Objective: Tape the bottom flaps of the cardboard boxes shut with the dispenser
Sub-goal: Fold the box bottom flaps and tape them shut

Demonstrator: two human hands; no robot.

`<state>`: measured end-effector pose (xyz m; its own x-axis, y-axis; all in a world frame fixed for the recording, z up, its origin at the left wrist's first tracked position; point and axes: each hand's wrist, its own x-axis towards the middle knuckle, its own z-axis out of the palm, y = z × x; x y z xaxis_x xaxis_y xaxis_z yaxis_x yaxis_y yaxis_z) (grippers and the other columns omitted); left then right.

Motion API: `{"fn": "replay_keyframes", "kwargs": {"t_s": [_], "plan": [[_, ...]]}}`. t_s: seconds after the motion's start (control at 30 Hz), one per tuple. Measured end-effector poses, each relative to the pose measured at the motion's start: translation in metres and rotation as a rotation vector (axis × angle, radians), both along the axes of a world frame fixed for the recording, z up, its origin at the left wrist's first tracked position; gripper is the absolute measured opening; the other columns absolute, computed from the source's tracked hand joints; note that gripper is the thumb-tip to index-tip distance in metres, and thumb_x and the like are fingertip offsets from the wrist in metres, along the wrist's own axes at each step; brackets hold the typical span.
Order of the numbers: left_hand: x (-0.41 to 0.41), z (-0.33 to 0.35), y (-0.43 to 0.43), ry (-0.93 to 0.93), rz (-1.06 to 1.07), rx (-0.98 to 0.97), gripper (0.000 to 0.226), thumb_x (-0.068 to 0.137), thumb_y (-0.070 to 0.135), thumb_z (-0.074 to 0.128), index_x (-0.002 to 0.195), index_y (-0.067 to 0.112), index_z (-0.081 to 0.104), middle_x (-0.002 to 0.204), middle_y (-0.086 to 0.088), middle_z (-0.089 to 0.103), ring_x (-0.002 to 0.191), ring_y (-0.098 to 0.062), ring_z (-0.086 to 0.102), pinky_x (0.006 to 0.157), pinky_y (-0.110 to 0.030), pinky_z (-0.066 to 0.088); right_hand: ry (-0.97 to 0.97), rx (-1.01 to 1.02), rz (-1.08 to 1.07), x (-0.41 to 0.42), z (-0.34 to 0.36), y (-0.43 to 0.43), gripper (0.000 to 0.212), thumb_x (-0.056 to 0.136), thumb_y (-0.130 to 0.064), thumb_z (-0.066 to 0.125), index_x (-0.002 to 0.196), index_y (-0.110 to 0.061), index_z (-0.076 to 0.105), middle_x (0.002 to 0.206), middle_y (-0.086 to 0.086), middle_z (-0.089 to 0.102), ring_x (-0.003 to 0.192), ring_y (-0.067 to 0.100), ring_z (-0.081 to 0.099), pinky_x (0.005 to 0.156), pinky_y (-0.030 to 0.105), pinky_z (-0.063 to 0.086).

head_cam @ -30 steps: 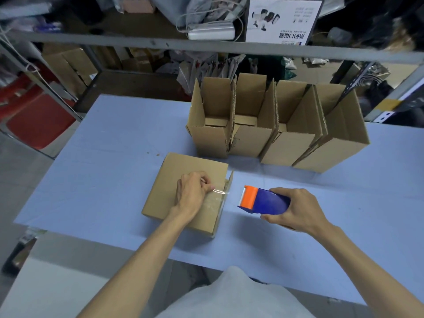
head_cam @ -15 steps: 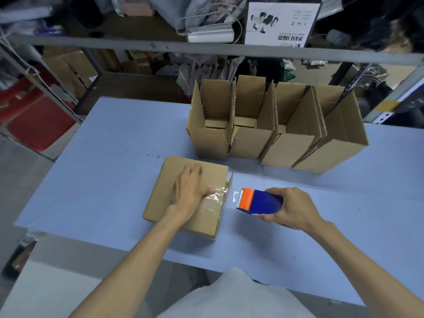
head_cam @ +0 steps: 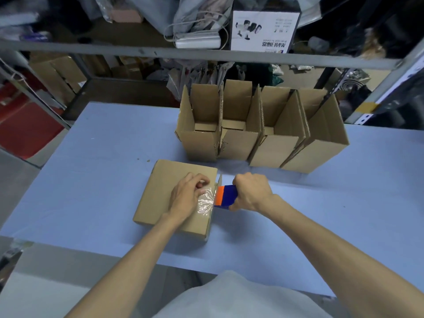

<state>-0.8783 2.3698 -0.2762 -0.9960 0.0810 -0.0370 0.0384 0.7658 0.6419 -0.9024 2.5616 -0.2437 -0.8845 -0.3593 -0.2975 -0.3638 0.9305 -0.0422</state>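
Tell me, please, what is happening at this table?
A person is taping a cardboard box on the blue table. The left hand presses clear tape onto the box near its right edge. The right hand grips the blue and orange dispenser at that edge. Four open boxes stand in a row behind.

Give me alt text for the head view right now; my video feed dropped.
A person's left hand presses a crinkled strip of clear tape onto a cardboard box lying on a blue table, while the right hand grips a blue and orange tape dispenser at the box's right edge. Four open-topped boxes stand in a row behind.
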Motion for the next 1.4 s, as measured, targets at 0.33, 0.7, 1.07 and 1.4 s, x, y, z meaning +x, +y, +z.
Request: {"fn": "replay_keyframes", "kwargs": {"t_s": [0.33,0.7,1.07,1.4], "plan": [[0.002,0.004,0.004,0.083,-0.438,-0.273,0.009,0.087,0.026,0.053,0.088,0.032,0.060,0.086,0.011,0.036,0.080,-0.007,0.032,0.061,-0.024,0.028,0.108,-0.171,-0.263,0.031,-0.029,0.044,0.060,0.081,-0.057,0.063,0.121,-0.016,0.046,0.101,0.007,0.061,0.092,0.028,0.058,0.061,0.032,0.036],[-0.002,0.005,0.014,0.076,-0.462,-0.356,0.052,0.084,0.003,0.051,0.131,0.026,0.056,0.099,-0.006,0.047,0.095,-0.028,0.048,0.070,-0.031,0.033,0.027,-0.113,-0.341,0.036,-0.077,0.026,0.067,0.089,0.013,0.031,0.147,0.009,-0.002,0.134,0.024,0.036,0.120,0.035,0.039,0.103,0.038,0.030],[-0.041,0.023,0.041,-0.085,-0.169,-0.546,0.069,0.061,0.038,0.079,0.120,0.021,0.048,0.114,-0.003,0.038,0.109,-0.026,0.032,0.091,-0.039,0.039,0.045,-0.583,-0.390,0.059,-0.057,0.026,0.049,0.089,-0.019,0.062,0.132,-0.002,0.046,0.122,0.016,0.045,0.110,0.031,0.042,0.092,0.039,0.040],[-0.013,0.101,-0.011,0.237,0.409,0.312,0.021,0.067,0.035,0.073,0.072,0.022,0.058,0.064,0.009,0.052,0.061,-0.006,0.048,0.064,-0.029,0.042,-0.346,-1.381,-0.772,0.057,-0.006,-0.019,0.059,0.084,-0.035,0.071,0.136,-0.021,0.045,0.117,-0.006,0.059,0.107,0.007,0.058,0.081,0.015,0.046]]}}
